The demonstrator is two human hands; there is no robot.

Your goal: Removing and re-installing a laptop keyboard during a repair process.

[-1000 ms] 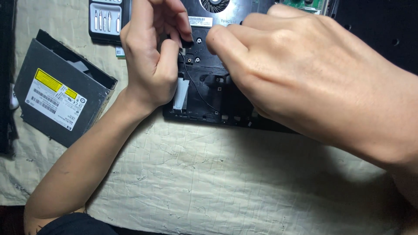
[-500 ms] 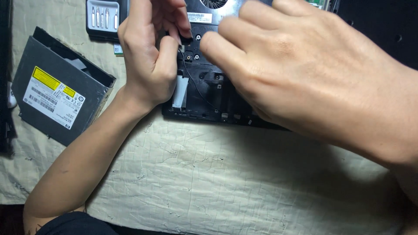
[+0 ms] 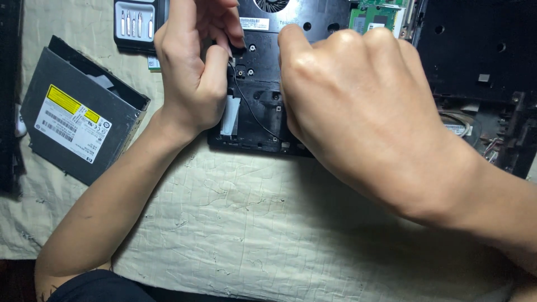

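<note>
Pinching a small black part (image 3: 238,49) between thumb and fingertips, left hand (image 3: 193,72) curled tight, grip pressed together on it at the upper edge of the opened laptop base (image 3: 263,89); right hand (image 3: 363,106) bent over the same base, knuckles up, fingers folded down out of sight, so cannot tell whether that grip holds anything or merely presses.

Nearest the camera: pale quilted cloth (image 3: 240,223) spread over the worktop, creased and stitched in squares; left forearm crossing it from the lower left, right forearm coming in from the lower right edge.

Further out, between the two hands: thin black wire (image 3: 251,109) running from the pinched part down across the black plastic base, just beside a small white strip (image 3: 230,114); several round screw holes around it.

Left of the left wrist, well apart from the base: grey flat disc drive (image 3: 78,112) lying tilted on the cloth, with a white label and a yellow label on its top face.

Farthest: black tray of small screwdriver bits (image 3: 134,22) at the top edge, just left of the left hand; round fan (image 3: 274,4) partly cut off by the top edge; green circuit board (image 3: 377,17) beyond the right knuckles; dark laptop frame (image 3: 481,67) with exposed metal and wiring to the far right.
</note>
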